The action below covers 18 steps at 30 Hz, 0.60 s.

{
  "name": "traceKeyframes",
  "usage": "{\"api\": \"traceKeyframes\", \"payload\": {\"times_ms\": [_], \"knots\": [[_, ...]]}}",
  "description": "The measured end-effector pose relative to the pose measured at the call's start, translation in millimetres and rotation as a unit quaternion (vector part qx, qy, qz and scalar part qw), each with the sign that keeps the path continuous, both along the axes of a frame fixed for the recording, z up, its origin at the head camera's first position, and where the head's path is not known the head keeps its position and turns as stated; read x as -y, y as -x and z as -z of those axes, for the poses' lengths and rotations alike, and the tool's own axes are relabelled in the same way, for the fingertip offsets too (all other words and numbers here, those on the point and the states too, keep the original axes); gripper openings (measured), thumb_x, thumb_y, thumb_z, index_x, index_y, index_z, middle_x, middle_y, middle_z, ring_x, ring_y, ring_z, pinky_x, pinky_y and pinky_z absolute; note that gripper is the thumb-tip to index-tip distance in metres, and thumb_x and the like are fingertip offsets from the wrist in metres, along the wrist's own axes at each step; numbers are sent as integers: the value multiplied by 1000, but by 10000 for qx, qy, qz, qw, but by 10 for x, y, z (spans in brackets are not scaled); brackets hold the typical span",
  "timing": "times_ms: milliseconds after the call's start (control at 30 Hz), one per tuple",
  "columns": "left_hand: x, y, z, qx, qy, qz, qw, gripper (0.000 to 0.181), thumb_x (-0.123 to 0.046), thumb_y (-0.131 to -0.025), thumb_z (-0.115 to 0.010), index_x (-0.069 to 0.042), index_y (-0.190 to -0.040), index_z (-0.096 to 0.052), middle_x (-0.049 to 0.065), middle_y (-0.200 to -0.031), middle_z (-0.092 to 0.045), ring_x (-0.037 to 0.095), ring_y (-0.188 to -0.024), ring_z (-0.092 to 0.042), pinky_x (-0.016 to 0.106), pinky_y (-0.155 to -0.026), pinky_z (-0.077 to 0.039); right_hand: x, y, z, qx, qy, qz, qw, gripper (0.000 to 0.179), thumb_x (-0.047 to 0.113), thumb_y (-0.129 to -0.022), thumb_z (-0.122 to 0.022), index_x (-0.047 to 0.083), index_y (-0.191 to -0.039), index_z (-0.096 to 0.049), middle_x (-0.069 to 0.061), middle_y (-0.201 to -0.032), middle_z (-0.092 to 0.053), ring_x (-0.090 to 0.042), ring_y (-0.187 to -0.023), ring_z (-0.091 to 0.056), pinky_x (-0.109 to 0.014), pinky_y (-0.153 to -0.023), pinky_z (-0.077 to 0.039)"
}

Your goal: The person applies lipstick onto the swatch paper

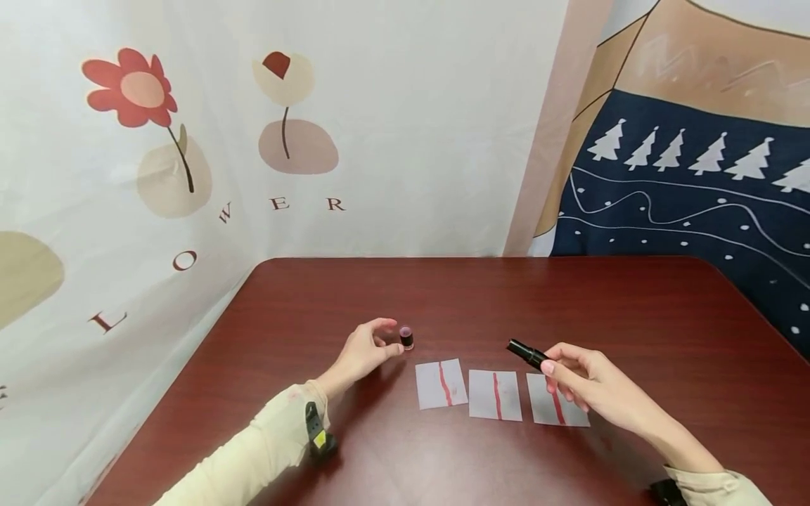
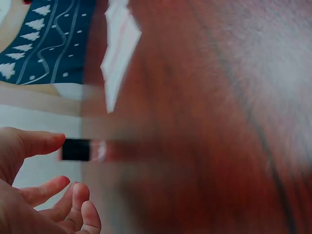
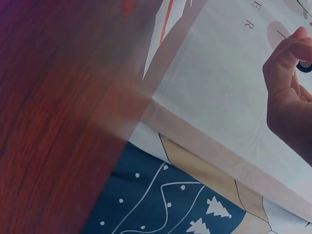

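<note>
My left hand (image 1: 362, 351) is beside a small black cylinder (image 1: 407, 340) with a pinkish, see-through end, which stands upright on the table. Its thumb is at the cylinder's side, and the other fingers are spread apart from it in the left wrist view. Held between the thumb and fingers of my right hand (image 1: 598, 383) is a slim black lipstick tube (image 1: 526, 353), tilted above the papers. Only the tube's round end (image 3: 305, 67) shows in the right wrist view. Below lie a left paper (image 1: 430, 397), a middle paper (image 1: 481, 397) and a right paper (image 1: 541, 404), each with a red streak; the right hand partly covers the last.
The dark red wooden table (image 1: 354, 288) has a rounded far edge. Behind it hangs a pale cloth (image 1: 418, 140) printed with flowers and letters. A navy cloth (image 1: 683, 183) with white trees hangs at the right. A black strap (image 1: 316, 429) is on the left wrist.
</note>
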State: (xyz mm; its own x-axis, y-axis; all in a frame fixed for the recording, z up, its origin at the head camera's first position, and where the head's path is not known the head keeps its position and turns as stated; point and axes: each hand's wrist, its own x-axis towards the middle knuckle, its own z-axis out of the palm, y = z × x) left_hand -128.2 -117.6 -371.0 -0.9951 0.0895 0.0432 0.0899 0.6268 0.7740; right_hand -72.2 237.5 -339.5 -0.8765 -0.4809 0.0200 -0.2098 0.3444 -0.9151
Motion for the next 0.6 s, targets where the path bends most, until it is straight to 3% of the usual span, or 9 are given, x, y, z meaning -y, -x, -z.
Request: {"api": "traceKeyframes", "payload": {"times_ms": [133, 367, 600], "knots": [[-61, -2, 106, 66, 8, -39, 10000, 38, -13, -73, -76, -6, -109, -65, 3, -96, -65, 16, -74, -53, 30, -66, -43, 28, 8, 1, -97, -4, -76, 9999, 20, 21, -95, -53, 2, -100, -54, -19, -73, -56, -15, -50, -45, -28, -39, -38], [-134, 35, 135, 132, 263, 24, 9996, 39, -16, -74, -76, -5, -110, -63, 4, -85, -61, 15, -70, -51, 29, -61, -42, 29, 18, 12, -17, -152, -45, 9999, 24, 23, -95, -54, 0, -102, -54, -18, -73, -56, -14, -49, -44, -26, -37, -35], [-158, 107, 156, -25, 464, 232, 9987, 42, -13, -73, -77, -5, -112, -62, 5, -90, -60, 16, -71, -50, 30, -64, -42, -10, 22, 35, -69, -185, 8, 9998, 24, 23, -95, -54, 0, -101, -54, -16, -72, -57, -14, -49, -44, -27, -38, -35]]}}
